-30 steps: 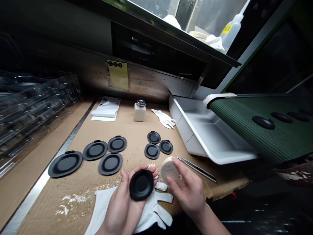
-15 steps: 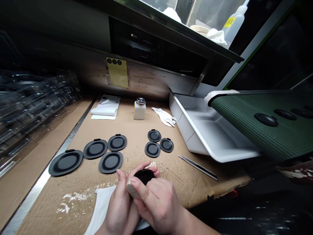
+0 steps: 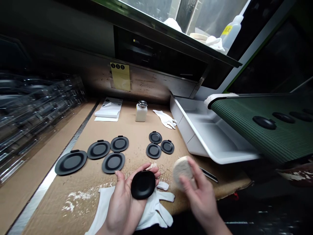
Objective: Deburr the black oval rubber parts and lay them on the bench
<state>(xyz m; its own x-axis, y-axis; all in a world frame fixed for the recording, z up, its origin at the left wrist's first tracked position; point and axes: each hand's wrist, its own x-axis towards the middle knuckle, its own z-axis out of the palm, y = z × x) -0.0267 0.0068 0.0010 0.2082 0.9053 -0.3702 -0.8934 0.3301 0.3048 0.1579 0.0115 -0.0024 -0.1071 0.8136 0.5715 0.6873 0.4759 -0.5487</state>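
Your left hand (image 3: 127, 195) holds one black plate (image 3: 143, 185) on its palm, fingers (image 3: 154, 169) loosely spread, near the desk's (image 3: 137, 133) front edge. Your right hand (image 3: 201, 192) pinches a round pad (image 3: 182, 171), apart from it. Seven more plates (image 3: 113, 162) lie behind; I can't tell which are done.

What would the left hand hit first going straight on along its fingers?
Probably the rightmost dark disc in the group of three, though the left hand looks raised and might pass above it; depth is unclear.
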